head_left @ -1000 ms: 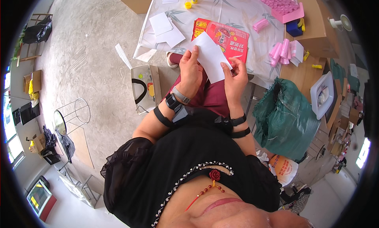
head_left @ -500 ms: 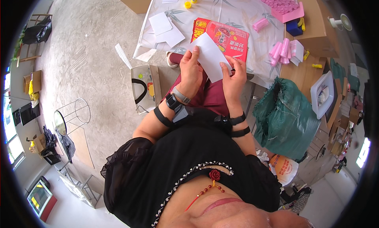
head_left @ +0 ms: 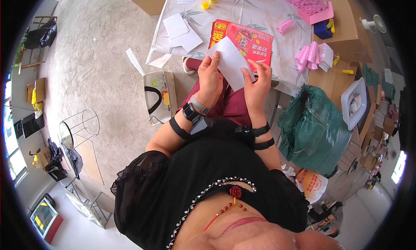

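I am watching both hands holding a white sheet of paper (head_left: 231,61) above the near edge of the desk (head_left: 260,16). The left hand (head_left: 211,76) is gripping the sheet's lower left side, fingers clenched on it, while the right hand (head_left: 256,83) is pinching its lower right edge (thumb on the front face). The sheet is tilting, its top overlapping the red box (head_left: 247,40) lying on the desk. Just left of that box, two more white sheets (head_left: 182,31) are lying flat; right of it, pink rolls (head_left: 310,55) are sitting.
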Tool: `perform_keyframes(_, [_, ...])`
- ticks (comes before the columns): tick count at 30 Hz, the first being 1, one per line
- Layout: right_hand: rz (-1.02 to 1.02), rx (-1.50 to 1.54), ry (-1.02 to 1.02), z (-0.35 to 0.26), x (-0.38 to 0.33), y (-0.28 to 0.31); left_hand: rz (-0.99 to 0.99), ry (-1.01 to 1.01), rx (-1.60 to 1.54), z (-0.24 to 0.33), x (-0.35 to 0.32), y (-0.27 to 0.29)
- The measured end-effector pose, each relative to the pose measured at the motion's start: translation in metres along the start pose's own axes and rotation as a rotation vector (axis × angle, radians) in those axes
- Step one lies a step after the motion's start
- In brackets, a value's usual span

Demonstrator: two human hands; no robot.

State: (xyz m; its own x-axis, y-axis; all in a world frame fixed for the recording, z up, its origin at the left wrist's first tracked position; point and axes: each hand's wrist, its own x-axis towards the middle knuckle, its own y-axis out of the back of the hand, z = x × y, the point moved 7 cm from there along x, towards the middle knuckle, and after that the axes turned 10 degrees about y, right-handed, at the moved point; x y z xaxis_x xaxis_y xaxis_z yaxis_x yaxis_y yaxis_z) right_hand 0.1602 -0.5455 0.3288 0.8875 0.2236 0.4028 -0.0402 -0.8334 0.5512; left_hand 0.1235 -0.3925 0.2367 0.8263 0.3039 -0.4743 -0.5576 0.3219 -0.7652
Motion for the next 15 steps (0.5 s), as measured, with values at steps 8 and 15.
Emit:
perform_keyframes(8, [-0.008,0.013,-0.003,0.0023,-0.001,-0.001,0.01,-0.002,0.002,0.0015,0.0015,0.002])
perform_keyframes(15, [-0.012,0.012,-0.008,0.0013,-0.0022,-0.0019,0.025,-0.012,0.015,0.0007,0.0026,0.0043])
